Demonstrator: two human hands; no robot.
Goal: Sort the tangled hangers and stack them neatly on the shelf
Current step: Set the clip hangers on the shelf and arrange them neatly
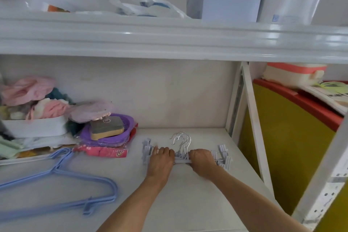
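Both hands' fingers (160,151) press down on the clip hangers (183,160); hooks (181,140) beyond the fingertips could re-tangle if the stack slips.

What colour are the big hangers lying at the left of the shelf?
Light blue hangers, seen in the head view.

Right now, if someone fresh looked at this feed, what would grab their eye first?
Probably the left hand and right hand pressed on a bundle of grey clip hangers mid-shelf, metal hooks pointing toward the back wall. Next, the blue hangers lying at front left, and the yellow panel to the right.
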